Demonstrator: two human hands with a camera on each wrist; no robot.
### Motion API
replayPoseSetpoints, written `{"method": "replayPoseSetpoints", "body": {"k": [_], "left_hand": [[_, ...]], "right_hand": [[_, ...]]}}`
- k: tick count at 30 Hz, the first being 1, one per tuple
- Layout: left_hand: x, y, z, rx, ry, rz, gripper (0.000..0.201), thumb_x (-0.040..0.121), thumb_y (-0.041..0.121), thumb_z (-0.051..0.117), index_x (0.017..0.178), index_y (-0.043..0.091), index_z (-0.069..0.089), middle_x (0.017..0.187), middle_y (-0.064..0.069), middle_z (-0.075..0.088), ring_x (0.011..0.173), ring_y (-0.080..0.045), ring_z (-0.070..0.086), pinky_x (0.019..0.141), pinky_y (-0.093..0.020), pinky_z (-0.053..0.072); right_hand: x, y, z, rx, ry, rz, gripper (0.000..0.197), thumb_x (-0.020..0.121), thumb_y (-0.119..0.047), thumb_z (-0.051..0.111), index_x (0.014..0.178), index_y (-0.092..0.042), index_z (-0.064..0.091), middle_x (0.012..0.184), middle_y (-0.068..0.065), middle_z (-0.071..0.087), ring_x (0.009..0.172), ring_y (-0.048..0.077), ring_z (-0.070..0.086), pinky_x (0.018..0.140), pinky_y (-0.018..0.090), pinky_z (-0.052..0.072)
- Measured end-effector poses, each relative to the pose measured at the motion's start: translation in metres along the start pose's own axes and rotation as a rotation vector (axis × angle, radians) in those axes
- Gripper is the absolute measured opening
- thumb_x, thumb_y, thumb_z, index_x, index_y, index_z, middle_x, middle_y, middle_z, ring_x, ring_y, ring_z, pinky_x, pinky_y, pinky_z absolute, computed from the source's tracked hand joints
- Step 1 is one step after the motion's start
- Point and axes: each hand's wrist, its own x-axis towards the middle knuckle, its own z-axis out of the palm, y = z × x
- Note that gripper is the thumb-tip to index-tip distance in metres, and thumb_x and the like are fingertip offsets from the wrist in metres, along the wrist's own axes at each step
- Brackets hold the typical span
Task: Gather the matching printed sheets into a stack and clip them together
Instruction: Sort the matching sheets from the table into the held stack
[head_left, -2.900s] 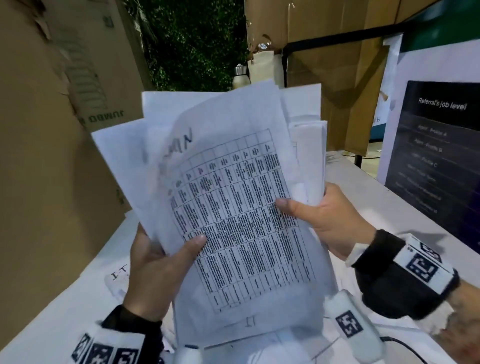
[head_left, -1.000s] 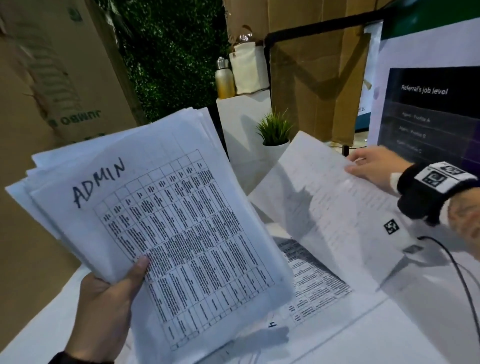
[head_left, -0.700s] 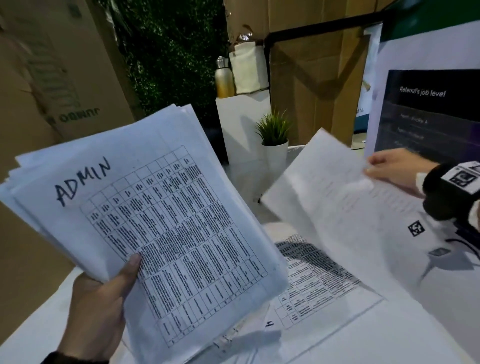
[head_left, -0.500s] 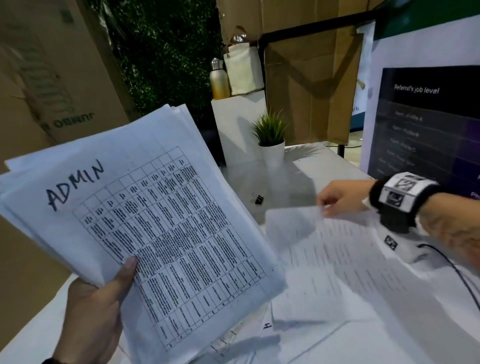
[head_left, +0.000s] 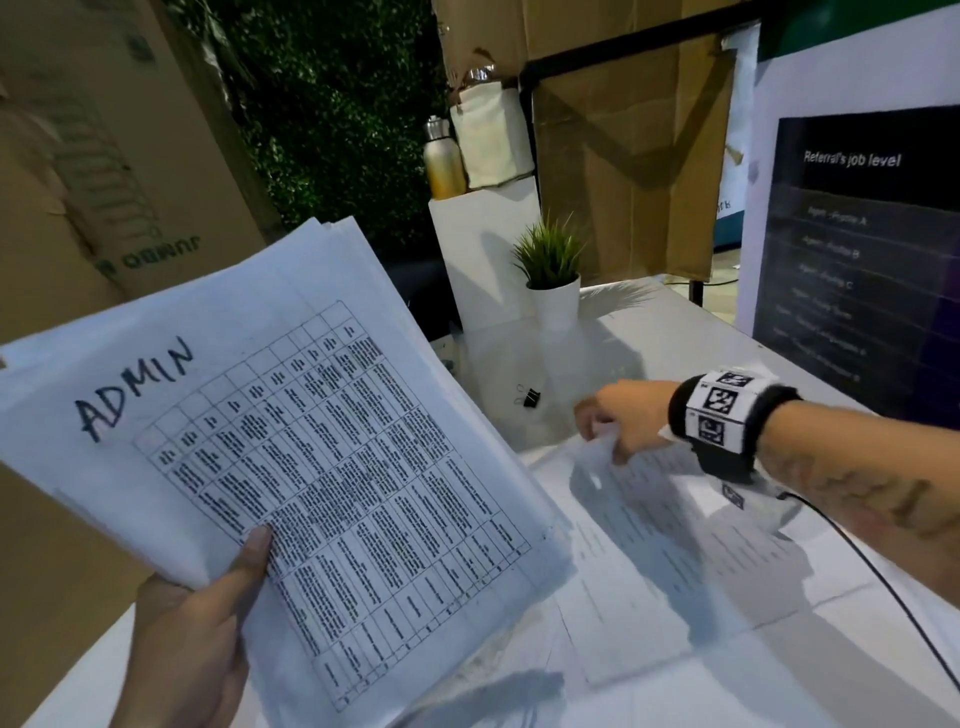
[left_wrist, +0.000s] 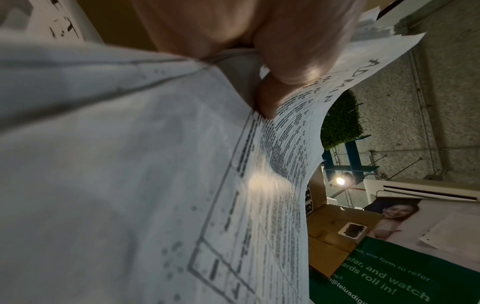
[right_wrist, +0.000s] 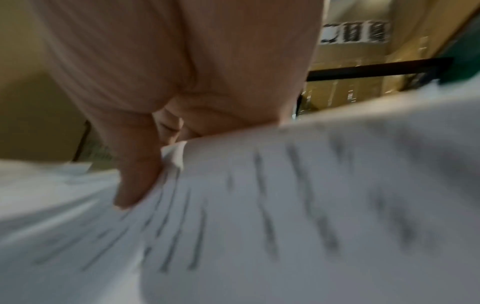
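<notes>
- A thick stack of white printed sheets (head_left: 291, 457) is held up in the left half of the head view, tilted, with edges fanned unevenly at its upper left.
- The top page carries a black-ruled table of small dense print, with "ADMIN" handwritten in black marker at its upper left.
- The stack is gripped at its lower left edge by the left hand (head_left: 192, 644), thumb pressed flat on the top page and fingers hidden behind the paper.
- In the left wrist view the same stack (left_wrist: 182, 185) fills most of the frame, curved, with the thumb (left_wrist: 285, 67) lying over it.
- A loose sheet (head_left: 670, 551) of fainter print lies on the white table (head_left: 691, 338) at centre right; its upper corner is pinched by the right hand (head_left: 626, 415), fingers curled round the paper.
- The right wrist view is motion-blurred: only grey streaks of text show on the sheet (right_wrist: 285, 216), and the pinching fingers (right_wrist: 135, 176) are soft-edged.
- 1 black binder clip (head_left: 530, 397) lies on the table at centre, just left of the right hand and apart from it.
- More paper lies under the raised stack at the bottom of the frame, mostly covered; its print cannot be read.
</notes>
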Motion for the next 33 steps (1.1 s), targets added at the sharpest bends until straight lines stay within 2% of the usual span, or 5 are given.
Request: {"method": "replayPoseSetpoints", "body": {"k": [3,10,19,25,33], "left_hand": [[-0.010,0.006,0.010,-0.036,0.054,0.054,0.028,0.094,0.017,0.060,0.078,0.016,0.082,0.071,0.015,0.079,0.068,-0.006,0.076,0.053,-0.019,0.060],[-0.020,0.015,0.040,-0.133,0.085,0.104,0.019,0.093,0.000,0.060,0.103,0.012,0.070,0.097,0.005,0.080,0.077,-0.008,0.077,0.062,-0.020,0.061],[-0.019,0.025,0.090,-0.133,-0.043,-0.030,0.014,0.090,0.008,0.067,0.098,-0.003,0.070,0.087,-0.014,0.076,0.084,-0.031,0.072,0.064,-0.030,0.059],[-0.010,0.045,0.120,-0.156,-0.134,-0.050,0.030,0.094,0.011,0.063,0.119,-0.006,0.065,0.117,-0.028,0.069,0.099,-0.037,0.067,0.098,-0.059,0.052],[-0.018,0.053,0.115,-0.128,-0.127,0.150,0.017,0.093,0.004,0.062,0.101,0.014,0.073,0.094,0.003,0.082,0.088,-0.013,0.076,0.072,-0.027,0.061]], "right_hand": [[-0.034,0.008,-0.031,0.165,0.142,0.081,0.057,0.078,-0.013,0.076,0.129,-0.026,0.053,0.127,-0.015,0.052,0.113,0.011,0.053,0.099,0.037,0.045],[-0.114,0.033,-0.074,0.613,0.535,0.122,0.010,0.086,-0.023,0.070,0.088,-0.013,0.068,0.085,0.009,0.073,0.079,0.027,0.069,0.071,0.035,0.052],[-0.104,0.017,-0.031,1.279,0.916,-0.030,0.066,0.033,-0.069,0.083,0.086,-0.032,0.071,0.098,-0.007,0.077,0.090,0.019,0.074,0.081,0.043,0.058],[-0.088,-0.046,0.000,1.542,0.802,-0.170,0.012,0.091,-0.021,0.057,0.101,-0.021,0.062,0.089,-0.005,0.078,0.082,0.014,0.074,0.068,0.030,0.061],[-0.102,-0.078,0.013,1.394,0.709,-0.129,0.050,0.084,-0.064,0.041,0.100,-0.024,0.067,0.089,0.004,0.078,0.077,0.019,0.075,0.065,0.037,0.061]]}}
